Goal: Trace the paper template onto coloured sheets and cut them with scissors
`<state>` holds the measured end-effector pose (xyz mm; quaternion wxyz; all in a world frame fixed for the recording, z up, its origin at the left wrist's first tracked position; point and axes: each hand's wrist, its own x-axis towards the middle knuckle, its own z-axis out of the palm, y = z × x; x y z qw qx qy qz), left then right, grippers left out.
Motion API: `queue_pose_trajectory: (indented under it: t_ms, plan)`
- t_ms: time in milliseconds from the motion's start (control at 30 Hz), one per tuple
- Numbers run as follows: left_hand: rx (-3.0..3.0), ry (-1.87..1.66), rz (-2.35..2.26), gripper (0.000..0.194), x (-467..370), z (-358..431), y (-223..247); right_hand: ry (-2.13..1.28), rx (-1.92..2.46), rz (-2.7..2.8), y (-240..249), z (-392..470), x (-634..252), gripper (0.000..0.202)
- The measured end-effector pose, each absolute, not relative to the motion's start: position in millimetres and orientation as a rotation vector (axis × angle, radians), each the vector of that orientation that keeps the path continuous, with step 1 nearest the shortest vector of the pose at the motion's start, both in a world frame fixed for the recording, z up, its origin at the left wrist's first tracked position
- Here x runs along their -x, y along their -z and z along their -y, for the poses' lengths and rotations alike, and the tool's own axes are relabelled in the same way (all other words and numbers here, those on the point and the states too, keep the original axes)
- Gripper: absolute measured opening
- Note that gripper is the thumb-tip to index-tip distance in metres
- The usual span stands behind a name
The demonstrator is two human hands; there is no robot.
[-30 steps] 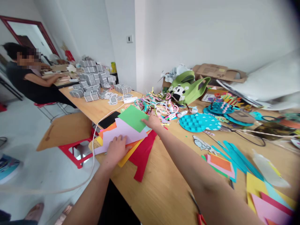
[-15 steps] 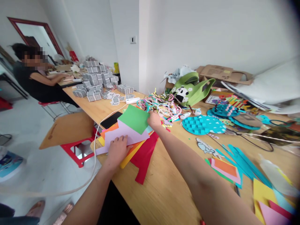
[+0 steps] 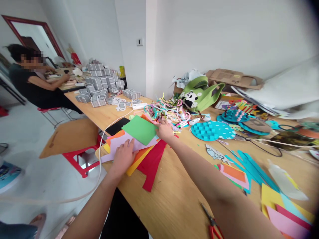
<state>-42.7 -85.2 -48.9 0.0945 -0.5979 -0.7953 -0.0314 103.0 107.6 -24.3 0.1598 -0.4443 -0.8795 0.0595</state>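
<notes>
My left hand (image 3: 124, 155) lies with its fingers spread on a lilac sheet (image 3: 116, 142), on top of a fanned pile of coloured sheets. A green sheet (image 3: 140, 129) overlaps the lilac one. My right hand (image 3: 164, 130) is at the green sheet's right edge; its fingers look apart and its thumb side is near that edge. Orange and yellow sheets stick out below, and a red piece (image 3: 152, 166) hangs out toward the front. A black phone (image 3: 118, 126) lies just left of the pile.
Pipe cleaners (image 3: 169, 109) are heaped behind the sheets. Turquoise ovals (image 3: 213, 130), a green panda bag (image 3: 199, 96) and scissors (image 3: 211, 224) lie to the right. Card bundles (image 3: 98, 83) stand at the back left, near a seated person (image 3: 37, 79).
The green sheet lies flatter and slightly lower. My right hand's fingers have loosened from its corner. The view has shifted a little, bringing the scissors into sight.
</notes>
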Motion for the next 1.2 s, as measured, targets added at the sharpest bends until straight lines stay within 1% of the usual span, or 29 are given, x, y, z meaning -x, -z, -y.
queue_pose_trajectory:
  t_ms: [100,167,233,367,500,600,700,800,867,1000,1200]
  plan:
    - [1.774,0.182,2.303,0.059,43.2,85.8,48.9,-0.246,1.321,2.437,18.7,-102.9,-108.1,0.04]
    - [1.817,0.238,2.242,0.068,40.6,85.4,48.4,-0.323,1.451,2.334,14.8,-102.9,-114.5,0.036]
    - [1.884,0.282,2.193,0.076,35.7,83.2,48.0,-0.412,1.599,2.214,13.7,-103.4,-122.5,0.036]
    - [1.943,0.295,2.218,0.082,24.0,73.3,48.4,-0.597,1.74,2.043,21.7,-103.2,-135.5,0.037]
    - [1.955,0.199,2.317,0.085,18.1,63.7,46.8,-0.883,1.736,1.945,36.0,-106.1,-136.0,0.023]
    - [1.974,0.157,2.349,0.082,17.4,60.0,43.1,-1.122,1.689,1.814,42.7,-109.9,-131.0,0.014]
    - [2.01,0.163,2.363,0.078,17.0,57.7,39.5,-1.279,1.626,1.639,42.8,-110.5,-127.1,0.01]
    - [2.03,0.191,2.354,0.076,16.5,55.5,37.6,-1.352,1.552,1.48,38.2,-106.7,-125.4,0.024]
    - [2.034,0.217,2.335,0.074,16.8,54.4,36.4,-1.411,1.492,1.387,34.7,-102.9,-124.1,0.028]
    - [2.09,0.289,2.301,0.067,21.4,54.8,30.5,-1.601,1.369,1.224,31.2,-94.4,-119.8,0.012]
    - [2.243,0.441,2.331,0.05,36.5,56.2,19.1,-1.8,1.178,1.072,32.1,-86.3,-115.6,0.004]
